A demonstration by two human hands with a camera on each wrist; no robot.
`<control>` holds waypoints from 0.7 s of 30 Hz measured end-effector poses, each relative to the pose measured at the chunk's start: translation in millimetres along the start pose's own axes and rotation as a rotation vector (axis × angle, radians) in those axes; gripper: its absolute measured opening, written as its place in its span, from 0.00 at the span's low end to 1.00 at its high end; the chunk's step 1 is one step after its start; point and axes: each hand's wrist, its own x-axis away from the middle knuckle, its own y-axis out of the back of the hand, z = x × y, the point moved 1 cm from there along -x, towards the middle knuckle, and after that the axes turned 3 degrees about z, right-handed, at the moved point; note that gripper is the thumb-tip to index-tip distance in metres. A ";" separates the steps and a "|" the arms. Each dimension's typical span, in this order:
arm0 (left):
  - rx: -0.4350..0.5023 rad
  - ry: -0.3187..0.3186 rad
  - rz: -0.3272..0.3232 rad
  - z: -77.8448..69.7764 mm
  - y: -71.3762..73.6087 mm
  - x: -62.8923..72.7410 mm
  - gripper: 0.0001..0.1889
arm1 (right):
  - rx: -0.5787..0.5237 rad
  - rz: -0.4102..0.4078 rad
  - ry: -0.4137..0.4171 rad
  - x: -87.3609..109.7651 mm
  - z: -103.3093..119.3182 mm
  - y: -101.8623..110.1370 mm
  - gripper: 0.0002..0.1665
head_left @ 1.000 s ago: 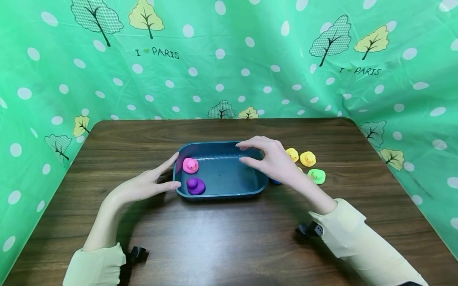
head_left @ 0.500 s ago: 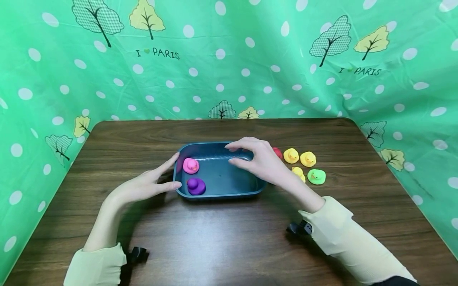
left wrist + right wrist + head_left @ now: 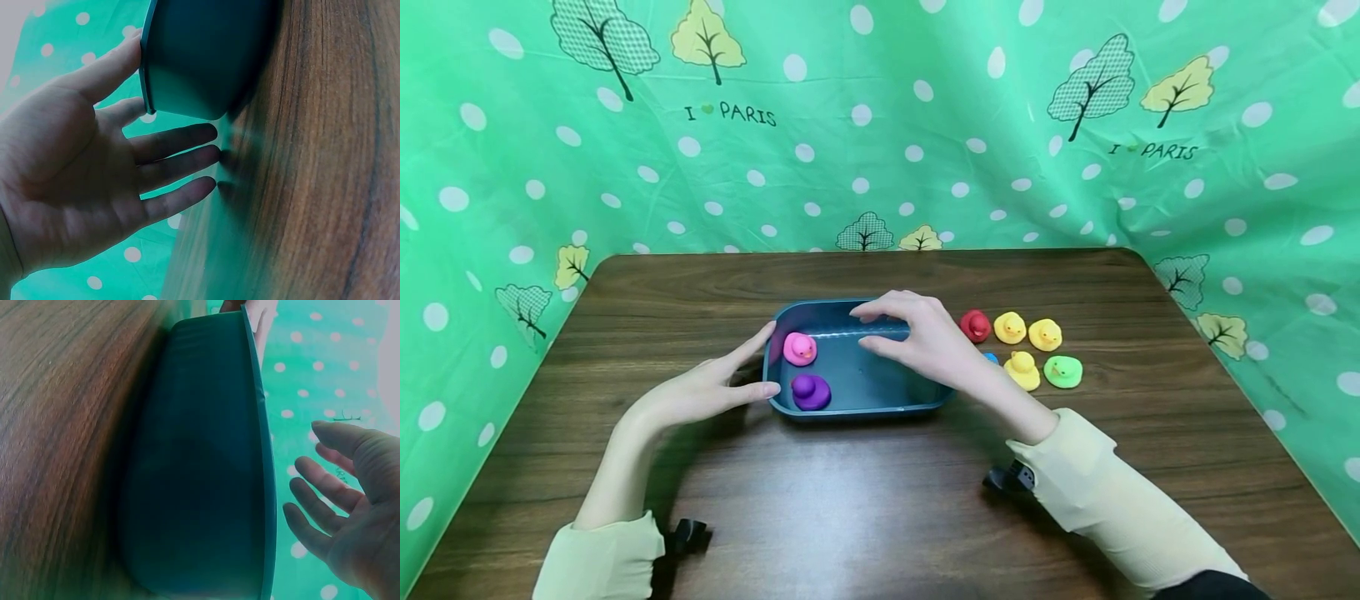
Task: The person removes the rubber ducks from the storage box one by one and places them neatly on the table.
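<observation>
A dark blue tray (image 3: 865, 413) lies on the table with a pink rubber duck (image 3: 800, 348) and a purple rubber duck (image 3: 810, 392) at its left end. My left hand (image 3: 696, 390) touches that end, thumb and index finger spread along the rim. In the left wrist view its other fingers (image 3: 178, 142) extend below the tray. Over the tray's right half hovers my right hand (image 3: 928, 337), its thumb and fingers apart with nothing between them. The right wrist view has the right hand (image 3: 340, 500) above the rim, clear of it.
Right of the tray sit a red duck (image 3: 975, 326), three yellow ducks (image 3: 1010, 327), a green duck (image 3: 1063, 372) and a blue one (image 3: 991, 358), mostly hidden behind the right hand. A green dotted cloth (image 3: 880, 133) hangs behind the wooden table (image 3: 850, 517).
My right hand has moved left across the tray, uncovering the red duck, the nearer yellow duck and part of the blue one. The left hand and tray have stayed in place.
</observation>
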 end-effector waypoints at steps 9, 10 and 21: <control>0.007 0.000 0.001 1.5 -1.0 -0.9 0.45 | -0.009 0.031 0.000 -3.3 3.2 -8.5 0.21; 0.007 -0.001 0.001 1.5 -1.1 -0.9 0.45 | -0.008 0.036 0.001 -3.9 3.1 -9.7 0.21; 0.001 0.011 -0.003 2.5 -3.2 -2.6 0.46 | -0.015 0.102 -0.013 -10.2 9.2 -25.3 0.22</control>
